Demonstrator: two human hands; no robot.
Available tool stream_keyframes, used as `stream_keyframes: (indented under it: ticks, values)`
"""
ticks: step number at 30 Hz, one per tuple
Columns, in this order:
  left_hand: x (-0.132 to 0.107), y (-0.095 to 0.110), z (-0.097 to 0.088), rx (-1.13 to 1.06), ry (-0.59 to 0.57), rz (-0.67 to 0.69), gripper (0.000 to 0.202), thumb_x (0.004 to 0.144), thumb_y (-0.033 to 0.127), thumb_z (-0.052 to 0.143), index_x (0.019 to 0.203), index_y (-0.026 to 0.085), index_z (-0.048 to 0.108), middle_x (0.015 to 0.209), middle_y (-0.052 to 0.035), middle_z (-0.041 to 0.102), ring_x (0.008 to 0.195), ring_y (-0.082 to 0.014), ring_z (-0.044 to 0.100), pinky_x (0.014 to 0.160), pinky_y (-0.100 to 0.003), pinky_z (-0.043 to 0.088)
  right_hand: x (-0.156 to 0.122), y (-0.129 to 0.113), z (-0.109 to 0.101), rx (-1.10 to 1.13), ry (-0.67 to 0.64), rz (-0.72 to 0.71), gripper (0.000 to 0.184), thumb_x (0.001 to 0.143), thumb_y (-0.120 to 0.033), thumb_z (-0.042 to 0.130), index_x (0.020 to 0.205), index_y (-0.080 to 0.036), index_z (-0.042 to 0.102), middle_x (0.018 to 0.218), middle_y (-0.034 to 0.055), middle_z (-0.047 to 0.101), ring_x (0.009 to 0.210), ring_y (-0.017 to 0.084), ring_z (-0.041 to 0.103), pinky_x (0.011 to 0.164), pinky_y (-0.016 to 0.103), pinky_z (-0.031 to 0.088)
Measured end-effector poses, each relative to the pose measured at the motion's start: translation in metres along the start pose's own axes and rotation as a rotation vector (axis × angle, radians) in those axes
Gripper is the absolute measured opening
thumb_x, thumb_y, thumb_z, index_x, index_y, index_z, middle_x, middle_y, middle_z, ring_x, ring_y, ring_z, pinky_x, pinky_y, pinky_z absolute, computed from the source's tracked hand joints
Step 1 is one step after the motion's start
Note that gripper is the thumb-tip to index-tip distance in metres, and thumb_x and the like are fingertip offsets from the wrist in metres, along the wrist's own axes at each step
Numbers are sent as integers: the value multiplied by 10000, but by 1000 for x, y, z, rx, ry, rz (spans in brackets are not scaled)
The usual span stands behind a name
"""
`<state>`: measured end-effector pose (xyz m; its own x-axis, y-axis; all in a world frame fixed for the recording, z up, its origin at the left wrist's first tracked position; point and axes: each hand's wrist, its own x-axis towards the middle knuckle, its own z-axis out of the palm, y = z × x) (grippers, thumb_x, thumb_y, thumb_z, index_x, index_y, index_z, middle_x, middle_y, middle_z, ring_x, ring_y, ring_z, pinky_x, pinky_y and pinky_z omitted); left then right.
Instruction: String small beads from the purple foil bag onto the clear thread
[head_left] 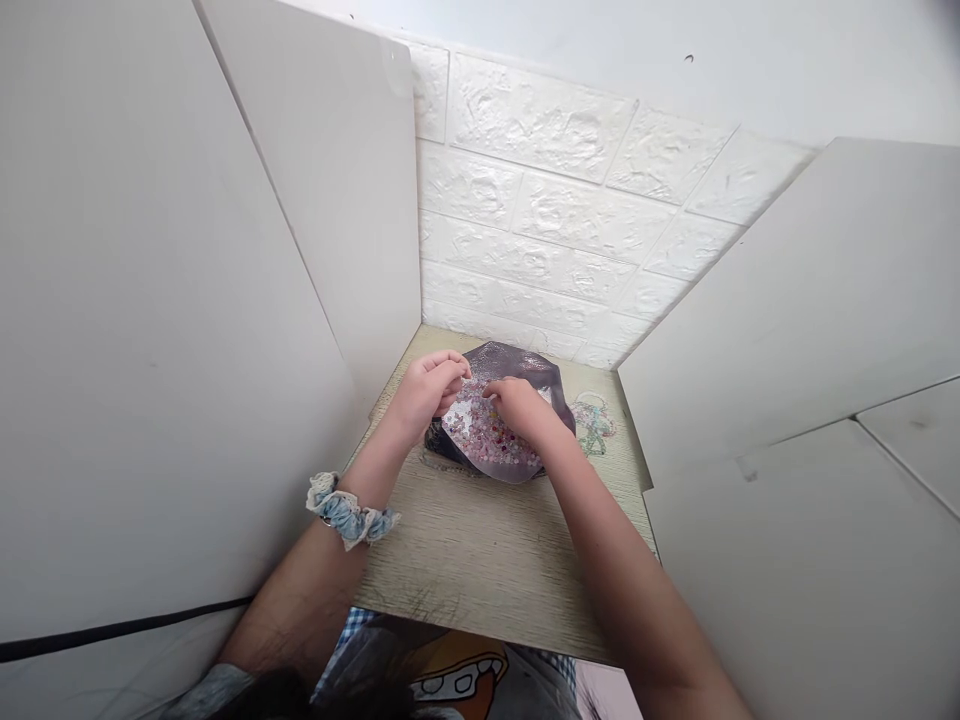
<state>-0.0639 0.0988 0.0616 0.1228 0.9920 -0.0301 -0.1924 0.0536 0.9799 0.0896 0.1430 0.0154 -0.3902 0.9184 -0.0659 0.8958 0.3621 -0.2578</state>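
Observation:
A dark grey piece of cloth or bag lies spread on the table, holding a heap of small pink, white and red beads. Over its left edge is my left hand, fingers pinched together; anything between them is too small to name. My right hand reaches in from the right, just above the beads, its thumb and fingertips drawn together. What those fingertips hold, if anything, cannot be made out. Around my left wrist sits a light blue scrunchie with lace trim.
Strings of pale green and pink beads lie on the wooden table to the right. A dark item shows partly under the cloth's left side. White panels flank the table, and a white brick-patterned wall closes the back.

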Motion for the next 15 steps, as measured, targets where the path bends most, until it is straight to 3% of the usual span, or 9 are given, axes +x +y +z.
stream_keyframes:
  ticks: [3,15]
  values:
    - [0,0,1,27,26,-6,79,678,223,466,631,160,460,400,100,192,331,-15,124,328,-162,80,4,-3,0,-56,-36,-16,338,791,-87,340,1009,-221,562,989,72,570,865,154,542,691,217,366]
    - [3,-2,1,180,79,53,110,668,255,483,643,151,509,405,84,268,350,-32,216,356,-177,178,7,-6,7,-132,-16,-40,295,778,-58,314,873,-177,566,904,56,554,719,140,519,599,217,344]
